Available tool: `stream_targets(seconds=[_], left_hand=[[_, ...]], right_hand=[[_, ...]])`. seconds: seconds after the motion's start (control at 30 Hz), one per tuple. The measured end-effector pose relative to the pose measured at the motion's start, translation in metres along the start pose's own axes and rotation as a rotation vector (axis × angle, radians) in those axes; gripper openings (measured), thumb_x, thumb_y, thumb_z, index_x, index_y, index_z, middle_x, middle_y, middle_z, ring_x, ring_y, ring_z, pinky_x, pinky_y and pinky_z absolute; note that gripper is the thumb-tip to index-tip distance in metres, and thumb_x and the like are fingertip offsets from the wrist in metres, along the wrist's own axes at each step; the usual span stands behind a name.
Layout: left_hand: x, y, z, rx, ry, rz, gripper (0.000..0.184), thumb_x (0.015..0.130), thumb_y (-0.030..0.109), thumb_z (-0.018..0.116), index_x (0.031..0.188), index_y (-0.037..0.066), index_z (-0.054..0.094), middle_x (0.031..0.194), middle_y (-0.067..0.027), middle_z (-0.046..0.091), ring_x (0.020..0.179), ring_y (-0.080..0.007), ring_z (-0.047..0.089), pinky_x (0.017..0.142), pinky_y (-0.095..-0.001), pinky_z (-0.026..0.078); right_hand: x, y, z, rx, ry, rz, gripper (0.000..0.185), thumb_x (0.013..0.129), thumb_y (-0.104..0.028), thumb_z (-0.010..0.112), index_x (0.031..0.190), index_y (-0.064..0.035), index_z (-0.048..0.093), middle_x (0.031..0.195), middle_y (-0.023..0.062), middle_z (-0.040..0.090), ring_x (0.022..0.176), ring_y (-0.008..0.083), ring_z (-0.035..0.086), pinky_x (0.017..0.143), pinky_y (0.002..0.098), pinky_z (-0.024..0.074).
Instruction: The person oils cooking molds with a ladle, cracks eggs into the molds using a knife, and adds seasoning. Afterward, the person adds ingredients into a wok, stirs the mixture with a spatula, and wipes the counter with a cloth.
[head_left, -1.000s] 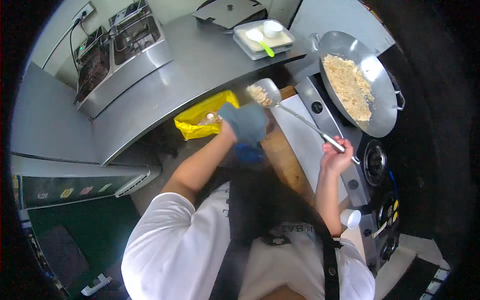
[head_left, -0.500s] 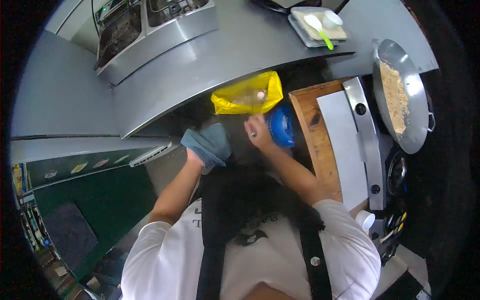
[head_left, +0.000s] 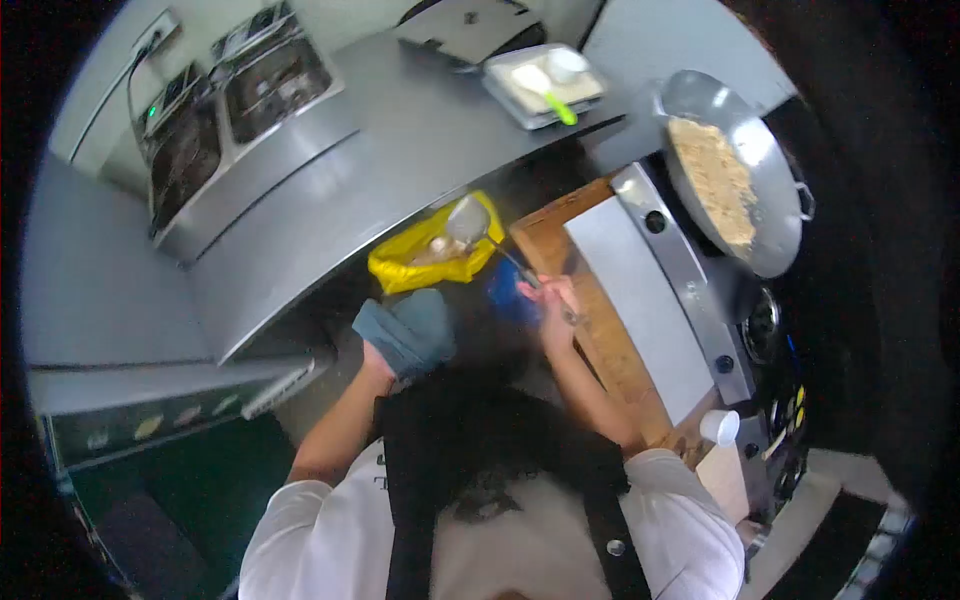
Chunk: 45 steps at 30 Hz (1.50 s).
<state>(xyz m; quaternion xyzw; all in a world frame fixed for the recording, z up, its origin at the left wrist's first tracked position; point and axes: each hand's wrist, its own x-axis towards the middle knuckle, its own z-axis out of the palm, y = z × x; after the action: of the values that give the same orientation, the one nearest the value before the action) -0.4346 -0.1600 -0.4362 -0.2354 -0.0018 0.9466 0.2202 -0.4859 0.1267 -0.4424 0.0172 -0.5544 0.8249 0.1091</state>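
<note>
In the head view, my right hand is closed round the handle of a long-handled skimmer. The skimmer's round, pale head is over the opening of a yellow bag, which has some pale scraps inside. A folded blue-grey cloth covers most of my left hand, which grips it just in front of the bag. Beside my right hand, partly hidden behind it, is a blue container.
On the right, a large metal wok holds crumbly tan food. A wooden board lies beside a steel stove front. Fryers stand on the steel counter, with a tray bearing a green-handled spoon. A white cup stands at right.
My right hand has moved right and back from the yellow bag, bringing the skimmer's head into clearer sight. The cloth stays in my left hand. The camera view has shifted and turned.
</note>
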Motion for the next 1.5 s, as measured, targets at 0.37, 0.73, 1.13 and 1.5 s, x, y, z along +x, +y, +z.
stream_targets(seconds=[0.37,0.73,1.13,1.5], left_hand=[[0.158,-0.103,0.107,0.068,-0.348,-0.124,0.054,0.092,0.047,0.038,0.136,0.015,0.041,0.141,-0.0095,0.043,0.130,-0.0282,0.040,0.108,-0.0535,0.029],[0.299,-0.148,0.287,0.376,-0.541,-0.076,0.034,0.095,0.040,0.043,0.107,0.012,0.058,0.114,-0.0073,0.059,0.107,-0.0275,0.056,0.096,-0.0441,0.045],[0.466,-0.186,0.342,0.640,-0.337,-0.072,0.042,0.097,0.041,0.041,0.118,0.007,0.055,0.118,-0.0110,0.059,0.106,-0.0294,0.057,0.086,-0.0509,0.048],[0.434,-0.188,0.366,0.573,-0.435,-0.261,0.031,0.099,0.036,0.042,0.114,0.009,0.051,0.113,-0.0064,0.060,0.106,-0.0231,0.057,0.084,-0.0387,0.049]], right_hand=[[-0.015,-0.324,-0.143,-0.301,0.242,-0.640,0.032,0.096,-0.032,0.039,0.083,-0.0032,0.046,0.086,0.0094,0.044,0.065,0.0277,0.060,0.060,0.0397,0.0573],[0.180,-0.346,-0.198,-0.578,0.235,-0.445,0.034,0.098,-0.030,0.048,0.090,-0.0011,0.064,0.078,0.0061,0.060,0.073,0.0158,0.054,0.072,0.0279,0.0443],[0.203,-0.295,-0.052,-0.873,-0.287,-0.807,0.031,0.078,-0.005,0.062,0.054,-0.0055,0.042,0.050,0.0068,0.040,0.045,0.0254,0.044,0.043,0.0367,0.0331],[0.360,-0.239,-0.100,-1.272,-0.133,-0.688,0.027,0.081,-0.007,0.064,0.058,-0.0070,0.048,0.057,0.0100,0.050,0.051,0.0287,0.051,0.048,0.0378,0.0385]])
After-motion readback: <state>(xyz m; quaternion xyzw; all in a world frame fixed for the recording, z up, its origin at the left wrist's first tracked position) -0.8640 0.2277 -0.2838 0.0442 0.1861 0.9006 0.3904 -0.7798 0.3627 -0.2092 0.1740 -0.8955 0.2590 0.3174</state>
